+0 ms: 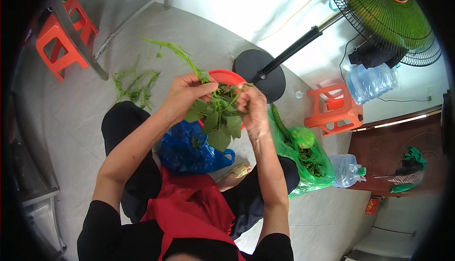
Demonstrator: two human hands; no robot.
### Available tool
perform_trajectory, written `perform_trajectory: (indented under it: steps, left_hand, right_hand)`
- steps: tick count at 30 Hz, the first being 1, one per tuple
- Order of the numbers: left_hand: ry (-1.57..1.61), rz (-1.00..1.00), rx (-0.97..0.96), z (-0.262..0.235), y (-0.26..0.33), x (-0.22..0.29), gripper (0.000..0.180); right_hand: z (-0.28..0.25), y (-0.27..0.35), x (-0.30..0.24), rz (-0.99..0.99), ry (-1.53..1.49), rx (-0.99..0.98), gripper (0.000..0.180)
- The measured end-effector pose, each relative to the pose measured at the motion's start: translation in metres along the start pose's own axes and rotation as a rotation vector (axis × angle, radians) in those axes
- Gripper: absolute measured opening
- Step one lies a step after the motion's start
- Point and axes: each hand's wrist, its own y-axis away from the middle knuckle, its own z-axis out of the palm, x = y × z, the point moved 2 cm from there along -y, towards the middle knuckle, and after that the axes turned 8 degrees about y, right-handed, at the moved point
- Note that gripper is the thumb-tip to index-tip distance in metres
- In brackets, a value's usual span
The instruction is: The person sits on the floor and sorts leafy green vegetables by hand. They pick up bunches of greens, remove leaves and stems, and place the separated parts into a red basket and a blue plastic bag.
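Between my hands is a bunch of leafy green vine shoots [219,129], its broad leaves hanging down and its long stems sticking out to the upper left. My left hand [187,95] pinches the stems near where the leaves begin. Fingers curled, my right hand [253,105] grips a thin stalk of the same greens. Below and behind them stands a red plastic basket [227,75] with more leaves in it, partly hidden by the bunch and my hands. A blue plastic bag [189,154] lies on the floor between my legs, under my left forearm.
Loose stripped stems [136,85] lie on the floor to the left. On the right are a green bag of vegetables [308,159], a clear water jug [347,170] and an orange stool [334,109]. A standing fan's black base [259,74] is behind the basket. Another orange stool [64,40] stands far left.
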Motion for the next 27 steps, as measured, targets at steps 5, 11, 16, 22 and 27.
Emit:
perform_trajectory:
  steps: [5, 11, 16, 22, 27]
  left_hand:
    - [0.001, 0.009, 0.078, -0.022, -0.003, 0.017, 0.018]
    - [-0.014, 0.077, 0.198, -0.046, 0.001, 0.037, 0.018]
    - [-0.068, 0.082, 0.131, -0.026, 0.002, 0.019, 0.018]
    - [-0.053, 0.085, 0.058, -0.008, -0.004, 0.015, 0.018]
    - [-0.026, 0.057, -0.007, 0.001, -0.009, 0.018, 0.017]
  right_hand:
    - [-0.055, -0.011, -0.016, -0.079, -0.243, 0.093, 0.008]
    - [-0.096, 0.008, -0.050, -0.252, -0.160, 0.369, 0.009]
    - [-0.048, 0.028, -0.043, -0.196, 0.335, 0.091, 0.013]
    - [0.032, 0.043, -0.009, -0.462, 0.733, -0.148, 0.015]
    - [0.033, 0.038, 0.000, -0.302, 0.672, -0.242, 0.015]
